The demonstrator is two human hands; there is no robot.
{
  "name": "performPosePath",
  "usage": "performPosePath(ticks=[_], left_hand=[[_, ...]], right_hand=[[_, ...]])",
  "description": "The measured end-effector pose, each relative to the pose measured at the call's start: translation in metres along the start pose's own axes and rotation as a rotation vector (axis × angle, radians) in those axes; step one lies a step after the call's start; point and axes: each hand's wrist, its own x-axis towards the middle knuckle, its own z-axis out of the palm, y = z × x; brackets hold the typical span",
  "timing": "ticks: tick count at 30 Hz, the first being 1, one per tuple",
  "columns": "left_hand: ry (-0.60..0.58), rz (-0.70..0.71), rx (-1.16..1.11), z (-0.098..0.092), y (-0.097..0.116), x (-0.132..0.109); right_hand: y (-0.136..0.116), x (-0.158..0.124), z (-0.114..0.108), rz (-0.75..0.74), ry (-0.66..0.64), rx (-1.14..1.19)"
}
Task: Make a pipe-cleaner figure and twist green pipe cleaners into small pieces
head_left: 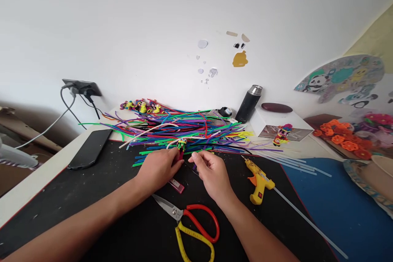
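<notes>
My left hand (159, 166) is closed around a small pipe-cleaner figure (181, 145) with a green and yellow top, held upright over the black mat (92, 196). My right hand (210, 170) sits just to its right, fingers curled in a pinch near the figure; what it pinches is too small to make out. Behind both hands lies a big heap of colourful pipe cleaners (184, 129). A small pink piece (177, 185) lies on the mat under my left wrist.
Red-and-yellow-handled scissors (190, 223) lie near me. A yellow glue gun (258, 180) lies right of my hands, with clear glue sticks (294, 166) beyond. A black phone (90, 147) is at left, a black flask (249, 103) and a finished figure (281, 134) at back right.
</notes>
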Motion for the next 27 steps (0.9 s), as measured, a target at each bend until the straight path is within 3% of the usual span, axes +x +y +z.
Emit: performPosePath(ticks=[9, 13, 22, 27], left_hand=[[0.019, 0.052, 0.083, -0.003, 0.000, -0.001], [0.075, 0.022, 0.051, -0.015, -0.005, -0.001], [0.327, -0.072, -0.291, -0.065, -0.006, 0.026], [0.307, -0.052, -0.487, -0.074, -0.001, 0.038]], right_hand=[[0.003, 0.000, -0.001, 0.017, -0.011, 0.004], [0.001, 0.000, -0.001, 0.035, -0.022, 0.003], [0.006, 0.006, -0.006, 0.034, 0.018, 0.011], [0.012, 0.013, -0.014, 0.012, 0.065, 0.012]])
